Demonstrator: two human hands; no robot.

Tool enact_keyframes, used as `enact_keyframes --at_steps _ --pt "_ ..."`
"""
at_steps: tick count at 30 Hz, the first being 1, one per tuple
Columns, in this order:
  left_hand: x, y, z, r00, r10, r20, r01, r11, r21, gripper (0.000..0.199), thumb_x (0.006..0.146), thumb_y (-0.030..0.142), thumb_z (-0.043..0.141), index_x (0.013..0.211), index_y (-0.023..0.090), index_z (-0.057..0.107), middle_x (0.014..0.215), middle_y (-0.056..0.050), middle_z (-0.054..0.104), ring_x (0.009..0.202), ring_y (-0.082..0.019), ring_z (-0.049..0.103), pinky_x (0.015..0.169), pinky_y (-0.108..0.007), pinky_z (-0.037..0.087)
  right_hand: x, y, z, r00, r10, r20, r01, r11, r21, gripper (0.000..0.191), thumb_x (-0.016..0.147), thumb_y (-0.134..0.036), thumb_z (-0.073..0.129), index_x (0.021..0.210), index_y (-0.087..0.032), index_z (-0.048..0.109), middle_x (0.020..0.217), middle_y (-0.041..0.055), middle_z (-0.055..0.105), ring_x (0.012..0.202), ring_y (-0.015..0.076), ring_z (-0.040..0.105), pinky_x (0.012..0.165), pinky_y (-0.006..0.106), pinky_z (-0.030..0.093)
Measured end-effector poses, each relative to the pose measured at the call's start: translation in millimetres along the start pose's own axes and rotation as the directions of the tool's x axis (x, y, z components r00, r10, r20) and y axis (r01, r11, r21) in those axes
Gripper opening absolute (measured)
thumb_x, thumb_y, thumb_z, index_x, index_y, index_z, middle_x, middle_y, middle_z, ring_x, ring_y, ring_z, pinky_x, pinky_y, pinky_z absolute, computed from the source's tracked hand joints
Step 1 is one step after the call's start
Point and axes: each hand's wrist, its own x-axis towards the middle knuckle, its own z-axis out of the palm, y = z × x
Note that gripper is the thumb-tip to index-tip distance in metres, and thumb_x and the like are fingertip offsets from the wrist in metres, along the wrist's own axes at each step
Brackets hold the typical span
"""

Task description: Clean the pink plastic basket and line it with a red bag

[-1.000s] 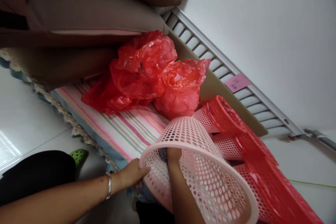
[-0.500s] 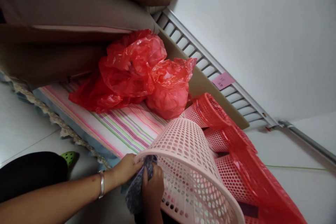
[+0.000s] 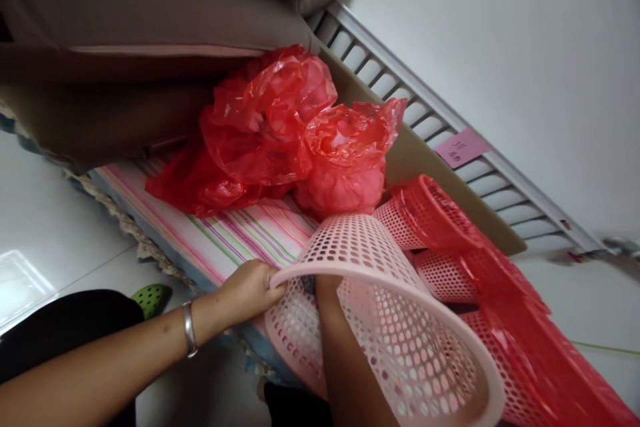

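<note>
A large pink perforated basket lies tilted on its side, its mouth toward me. My left hand, below a silver bracelet, is closed on the near left part of its rim. My right forearm reaches in through the mouth. The right hand itself is hidden behind the basket's wall and rim. A bit of dark grey-blue cloth shows beside my right wrist inside the basket; whether the fingers grip it cannot be seen.
Red plastic bags lie on a striped sheet. Smaller pink baskets in red plastic stand at the right. Behind are a metal rail with a pink note and a grey-brown cushion.
My right hand has moved from outside the rim into the basket, taking the cloth with it. My left hand stays on the rim. The view has shifted slightly.
</note>
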Motion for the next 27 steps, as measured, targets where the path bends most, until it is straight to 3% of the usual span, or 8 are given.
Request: enact_keyframes --at_steps 3,8,12,16,19,22,27 --pt "0.9 -4.9 1.4 0.998 -0.053 -0.020 0.052 0.998 -0.033 0.029 0.076 0.024 0.042 0.048 0.017 0.043 0.047 0.007 0.027 0.044 -0.007 0.032 0.044 -0.020 0.020 5.1 -5.0 0.5 1.000 -0.015 0.021 0.016 1.000 -0.016 0.032 0.089 -0.037 0.052 0.113 -0.016 0.054 0.113 0.0065 0.056 0.095 0.0193 0.057 0.081 0.038 0.049" --pt "-2.3 -5.8 6.5 0.999 0.012 -0.044 -0.013 1.000 -0.018 0.023 0.072 0.017 0.043 0.050 0.017 0.048 0.047 0.006 0.034 0.047 -0.008 0.037 0.048 -0.019 0.025 -4.4 -13.5 -9.7 0.998 -0.049 0.034 0.052 0.996 -0.072 0.028 0.088 -0.038 0.051 0.101 -0.014 0.059 0.101 0.0081 0.061 0.089 0.0197 0.058 0.081 0.039 0.046" --pt "-5.4 -3.4 5.1 0.999 0.026 -0.040 -0.024 0.999 0.027 0.022 0.073 0.018 0.043 0.052 0.017 0.053 0.048 0.004 0.047 0.048 -0.010 0.044 0.050 -0.020 0.028 -60.3 -19.9 -21.2 0.994 -0.102 0.048 0.108 0.986 -0.128 0.029 0.083 -0.038 0.050 0.094 -0.013 0.061 0.092 0.0153 0.062 0.089 0.0285 0.057 0.080 0.041 0.043" --pt "-7.1 -0.8 2.9 0.999 0.017 -0.029 -0.015 0.998 0.064 0.024 0.074 0.019 0.043 0.056 0.017 0.059 0.053 0.001 0.060 0.052 -0.012 0.054 0.053 -0.020 0.033 -133.7 -16.7 -31.3 0.951 -0.297 0.082 0.304 0.949 -0.082 0.024 0.085 -0.034 0.044 0.097 -0.018 0.058 0.090 0.0101 0.061 0.089 0.0259 0.056 0.080 0.038 0.042" --pt "-7.4 0.8 1.5 1.000 0.010 -0.021 -0.007 0.990 0.138 0.023 0.074 0.018 0.044 0.060 0.018 0.062 0.056 0.000 0.064 0.055 -0.013 0.057 0.054 -0.021 0.034 -165.3 -11.4 -36.3 0.921 -0.383 0.069 0.387 0.921 -0.050 0.018 0.085 -0.033 0.047 0.095 -0.020 0.055 0.088 0.0073 0.059 0.086 0.0239 0.055 0.078 0.037 0.043" --pt "-7.4 2.4 -0.8 1.000 0.017 -0.017 -0.013 0.979 0.206 0.023 0.075 0.020 0.045 0.063 0.018 0.065 0.057 -0.002 0.065 0.055 -0.015 0.058 0.053 -0.022 0.034 -161.4 -10.0 -38.8 0.922 -0.369 0.113 0.375 0.926 -0.037 0.017 0.085 -0.032 0.047 0.094 -0.021 0.055 0.088 0.0064 0.060 0.086 0.0231 0.056 0.078 0.036 0.043" --pt "-6.4 7.0 -4.2 0.999 0.050 0.006 -0.050 0.967 0.251 0.026 0.077 0.024 0.046 0.064 0.019 0.067 0.058 -0.004 0.068 0.055 -0.017 0.059 0.053 -0.024 0.034 -93.9 -16.2 -35.1 0.974 -0.196 0.118 0.204 0.977 -0.064 0.024 0.084 -0.035 0.050 0.094 -0.016 0.060 0.093 0.0116 0.062 0.092 0.0261 0.057 0.083 0.038 0.043"
